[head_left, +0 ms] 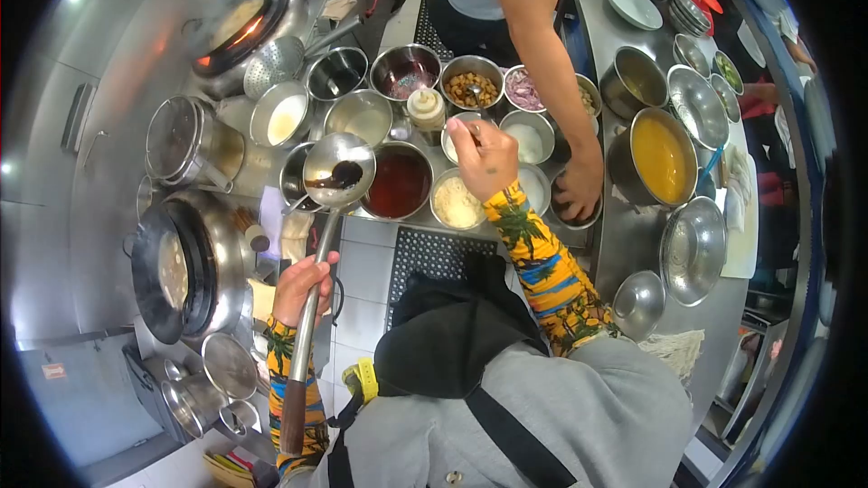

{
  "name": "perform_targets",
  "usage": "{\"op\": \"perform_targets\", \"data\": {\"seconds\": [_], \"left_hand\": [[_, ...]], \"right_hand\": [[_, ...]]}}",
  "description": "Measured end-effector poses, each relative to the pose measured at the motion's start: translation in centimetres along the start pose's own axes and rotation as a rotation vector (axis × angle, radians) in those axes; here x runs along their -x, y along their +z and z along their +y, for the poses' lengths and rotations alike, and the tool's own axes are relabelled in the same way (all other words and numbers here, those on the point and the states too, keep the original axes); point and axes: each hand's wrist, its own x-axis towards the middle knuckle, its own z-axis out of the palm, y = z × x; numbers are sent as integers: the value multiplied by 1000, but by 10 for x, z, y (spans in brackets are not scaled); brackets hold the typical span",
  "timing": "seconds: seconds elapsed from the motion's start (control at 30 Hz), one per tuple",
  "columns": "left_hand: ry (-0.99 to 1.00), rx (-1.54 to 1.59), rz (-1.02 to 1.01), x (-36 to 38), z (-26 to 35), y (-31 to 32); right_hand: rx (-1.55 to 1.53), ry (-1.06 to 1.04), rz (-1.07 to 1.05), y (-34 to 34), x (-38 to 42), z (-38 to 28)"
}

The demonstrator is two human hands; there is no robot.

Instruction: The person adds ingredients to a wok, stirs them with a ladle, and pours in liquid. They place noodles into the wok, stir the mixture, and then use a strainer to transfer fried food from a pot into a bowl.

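My left hand [303,289] is wrapped round the long handle of a ladle [316,172]. A little dark sauce [346,173] lies in the ladle's bowl, which hangs over the row of seasoning bowls. Beside it is a bowl of dark red liquid [396,179]. My right hand [486,155] is closed above the small bowls; what its fingers hold, if anything, is hidden. Below that hand sits a bowl of pale minced seasoning [457,201]. Near it are a bowl of white seasoning [528,137] and a squeeze bottle [426,110].
A co-worker's hand [579,188] reaches into a bowl right of mine. Woks [172,276] sit on the left, flame showing at the far wok [240,32]. On the right counter stand a pot of yellow liquid [663,158] and a metal bowl [639,305].
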Motion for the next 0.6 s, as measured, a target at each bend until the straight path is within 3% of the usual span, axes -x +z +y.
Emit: {"op": "perform_targets", "data": {"seconds": [0.1,0.23,0.6], "left_hand": [[-23,-51,25,4,4,6],[-19,-35,-50,4,-1,-5],[-49,-182,-9,17,6,-5]], "right_hand": [[79,-64,-13,-30,2,-12],[299,-15,-188,-52,42,37],[239,191,-187,-40,77,64]]}}
